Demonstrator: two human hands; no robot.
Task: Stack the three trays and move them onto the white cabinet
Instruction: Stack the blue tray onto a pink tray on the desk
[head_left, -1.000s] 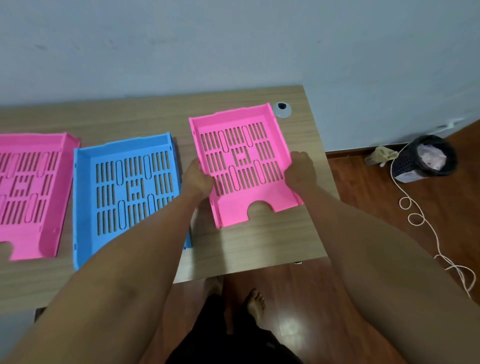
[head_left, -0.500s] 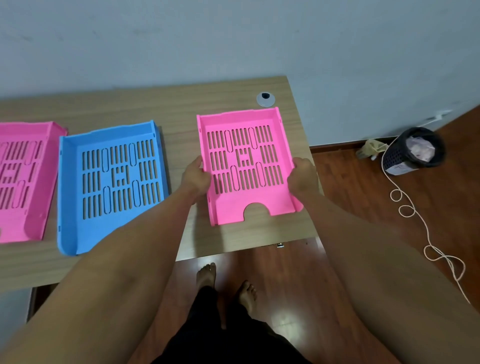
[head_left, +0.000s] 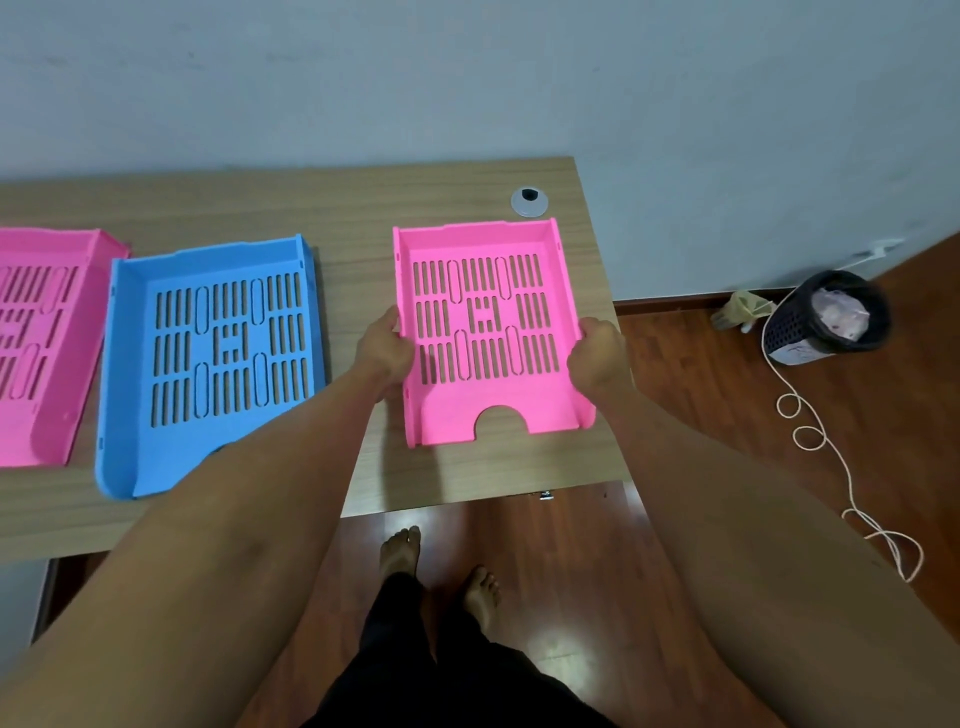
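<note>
Three slotted plastic trays are over a wooden desk (head_left: 270, 208). The right pink tray (head_left: 488, 249) is gripped on both long sides: my left hand (head_left: 384, 348) clasps its left wall and my right hand (head_left: 597, 353) clasps its right wall. It sits near the desk's right end, its notched front toward me, and casts a shadow that suggests it is slightly raised. A blue tray (head_left: 130, 374) lies to its left, partly under my left forearm. A second pink tray (head_left: 57, 415) lies at the far left, cut off by the frame. No white cabinet is in view.
A grey cable grommet (head_left: 529, 201) sits in the desk behind the held tray. On the wooden floor to the right stand a black waste basket (head_left: 826, 317) and a looping white cord (head_left: 810, 441). My bare feet (head_left: 441, 571) are below the desk edge. A grey wall is behind.
The pink tray in my hands has turned from skewed to square with the desk and drifted right, widening the gap to the blue tray. The view has also shifted slightly.
</note>
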